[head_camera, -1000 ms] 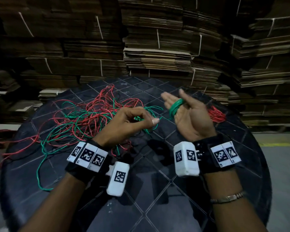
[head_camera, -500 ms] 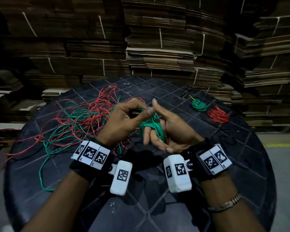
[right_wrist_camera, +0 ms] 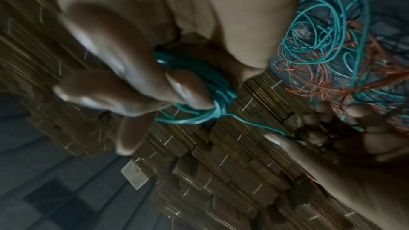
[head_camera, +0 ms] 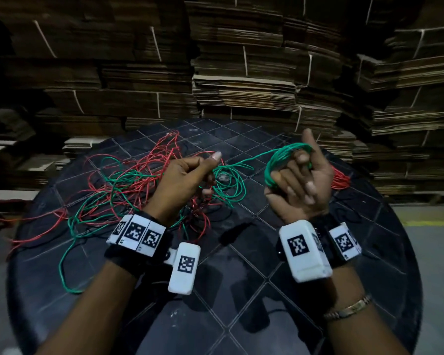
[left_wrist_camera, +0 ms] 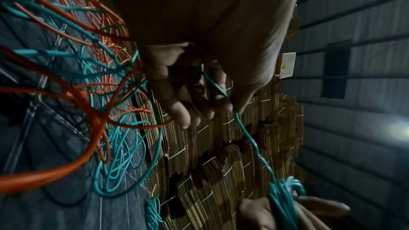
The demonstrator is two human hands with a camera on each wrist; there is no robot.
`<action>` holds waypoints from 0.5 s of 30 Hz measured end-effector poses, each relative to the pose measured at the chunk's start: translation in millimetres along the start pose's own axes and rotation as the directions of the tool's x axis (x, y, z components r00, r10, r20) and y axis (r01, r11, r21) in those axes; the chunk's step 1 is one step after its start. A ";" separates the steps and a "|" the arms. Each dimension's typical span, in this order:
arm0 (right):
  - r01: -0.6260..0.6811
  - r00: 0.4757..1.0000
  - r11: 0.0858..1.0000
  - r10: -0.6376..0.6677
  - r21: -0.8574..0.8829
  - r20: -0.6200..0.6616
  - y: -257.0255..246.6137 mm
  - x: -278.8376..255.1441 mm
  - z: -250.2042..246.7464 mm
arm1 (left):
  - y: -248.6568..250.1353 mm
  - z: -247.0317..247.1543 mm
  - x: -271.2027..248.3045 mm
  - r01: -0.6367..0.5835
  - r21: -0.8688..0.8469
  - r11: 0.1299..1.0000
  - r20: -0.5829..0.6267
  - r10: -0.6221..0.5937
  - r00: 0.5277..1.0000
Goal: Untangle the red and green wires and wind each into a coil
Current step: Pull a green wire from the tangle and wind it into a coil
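A tangle of red wire [head_camera: 141,175] and green wire [head_camera: 100,203] sprawls over the left half of the round black table [head_camera: 241,290]. My right hand [head_camera: 299,184] is raised palm up, and a green coil [head_camera: 280,162] is wound around its curled fingers [right_wrist_camera: 186,90]. From that coil one green strand [head_camera: 244,161] runs left to my left hand [head_camera: 187,180], which pinches it between thumb and fingers [left_wrist_camera: 223,97]. In the left wrist view the strand [left_wrist_camera: 252,142] leads down to the coil [left_wrist_camera: 285,195].
A finished red coil [head_camera: 340,179] lies on the table behind my right hand. A small finished green coil [left_wrist_camera: 152,212] shows in the left wrist view. Stacks of flattened cardboard [head_camera: 241,73] rise behind the table. Grey floor [head_camera: 433,252] lies to the right.
My hands have moved apart: the right hand with the coil swung up and right, the left stayed by the tangle, and the green strand now stretches between them.
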State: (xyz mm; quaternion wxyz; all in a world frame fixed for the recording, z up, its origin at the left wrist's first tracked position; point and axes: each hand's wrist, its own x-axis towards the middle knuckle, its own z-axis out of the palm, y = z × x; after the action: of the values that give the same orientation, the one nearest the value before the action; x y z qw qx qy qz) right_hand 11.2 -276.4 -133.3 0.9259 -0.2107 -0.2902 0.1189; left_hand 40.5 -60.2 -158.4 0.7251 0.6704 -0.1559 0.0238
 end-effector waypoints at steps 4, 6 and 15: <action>0.213 0.937 0.977 -0.200 0.016 -0.288 -13.7 0.0 -6.4 | -1.9 -3.7 1.4 0.095 -0.048 0.994 -0.045 -0.097 0.994; 0.305 0.880 0.952 -0.273 0.021 -0.388 -17.1 1.8 -11.1 | -3.3 -3.8 2.5 0.137 -0.054 0.989 -0.043 -0.140 0.989; -0.071 0.773 0.855 -0.279 -0.514 -0.570 11.0 11.5 -9.1 | -2.9 -1.9 -3.2 -0.175 0.051 0.983 0.097 0.169 0.981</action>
State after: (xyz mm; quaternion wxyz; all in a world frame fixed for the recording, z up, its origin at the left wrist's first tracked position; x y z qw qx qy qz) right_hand 24.7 -265.7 -139.5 0.8846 -0.4571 0.0020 -0.0920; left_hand 38.6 -58.1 -162.2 0.6921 0.6759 -0.2460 0.0600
